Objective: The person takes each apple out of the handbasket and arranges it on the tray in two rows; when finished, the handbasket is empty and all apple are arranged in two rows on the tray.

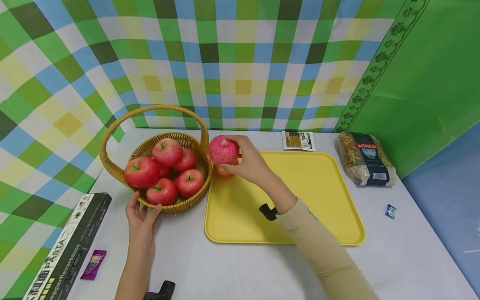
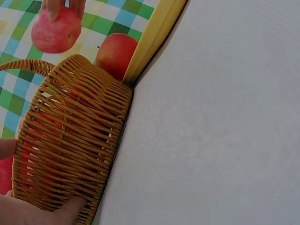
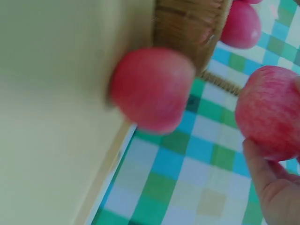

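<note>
Gripping a raised red apple (image 1: 222, 151) between thumb and fingertips, the right hand (image 1: 247, 162) holds it just right of the handle of a wicker basket (image 1: 189, 204), near the far left corner of a yellow tray (image 1: 243, 216). Close below it, a second apple (image 2: 117, 54) rests on the tray beside the basket. Well apart, nearer the viewer, the left hand (image 1: 141, 221) holds the basket's near side, thumb against the weave; six apples (image 1: 167, 152) show inside.

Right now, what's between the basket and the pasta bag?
Head view: the tray, one apple on it, and the right hand holding another apple.
</note>
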Demonstrator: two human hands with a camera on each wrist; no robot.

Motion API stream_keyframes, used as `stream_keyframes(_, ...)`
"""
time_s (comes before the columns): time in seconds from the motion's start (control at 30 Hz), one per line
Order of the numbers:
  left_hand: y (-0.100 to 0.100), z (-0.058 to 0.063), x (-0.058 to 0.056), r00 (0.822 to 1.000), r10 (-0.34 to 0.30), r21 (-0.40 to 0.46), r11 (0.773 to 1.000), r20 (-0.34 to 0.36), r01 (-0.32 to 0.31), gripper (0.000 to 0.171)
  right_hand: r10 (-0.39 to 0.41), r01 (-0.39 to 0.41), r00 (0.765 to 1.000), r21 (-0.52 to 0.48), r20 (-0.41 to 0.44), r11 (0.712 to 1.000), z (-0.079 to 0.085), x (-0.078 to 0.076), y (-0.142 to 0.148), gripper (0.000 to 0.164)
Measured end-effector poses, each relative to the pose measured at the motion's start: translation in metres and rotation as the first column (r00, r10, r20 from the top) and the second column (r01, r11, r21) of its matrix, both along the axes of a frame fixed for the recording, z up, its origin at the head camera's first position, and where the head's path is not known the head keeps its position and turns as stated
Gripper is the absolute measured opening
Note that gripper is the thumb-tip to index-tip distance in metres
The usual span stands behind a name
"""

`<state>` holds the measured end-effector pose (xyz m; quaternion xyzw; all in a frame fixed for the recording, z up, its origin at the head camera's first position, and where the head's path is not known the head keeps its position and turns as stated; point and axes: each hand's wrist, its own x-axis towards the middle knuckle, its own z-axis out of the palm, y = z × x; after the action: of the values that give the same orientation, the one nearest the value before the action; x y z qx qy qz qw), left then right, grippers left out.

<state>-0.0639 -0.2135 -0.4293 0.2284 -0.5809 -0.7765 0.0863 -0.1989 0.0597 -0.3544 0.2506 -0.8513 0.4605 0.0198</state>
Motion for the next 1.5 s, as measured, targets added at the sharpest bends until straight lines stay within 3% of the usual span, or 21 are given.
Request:
stream_keyframes(0.23, 0.002, 0.0, -0.001, 1.0, 0.006, -0.004, 1.0, 0.004, -0.006, 0.074, 0.05, -0.051, 0.999, -0.015, -0.01, 0.999, -0.011, -0.007, 0.052, 0.074)
stream_keyframes(0.5, 0.001, 0.0, 0.0, 1.0, 0.011, 0.011, 1.0, -0.006, -0.011, 0.074, 0.034, -0.041, 0.998, 0.129, 0.053, 0.991, -0.03, -0.019, 0.092, 0.075)
stream_keyframes(0.83, -0.001, 0.001, 0.002, 1.0, 0.005, 0.005, 1.0, 0.016, -0.005, 0.075, 0.016, -0.044, 0.994, 0.265, 0.107, 0.963, -0.057, -0.028, 0.097, 0.072)
stream_keyframes(1.5, -0.001, 0.001, 0.002, 0.999, 0.005, 0.004, 1.0, 0.031, -0.005, 0.075, -0.034, 0.01, 0.996, 0.264, 0.086, 0.965, -0.067, -0.031, 0.096, 0.074)
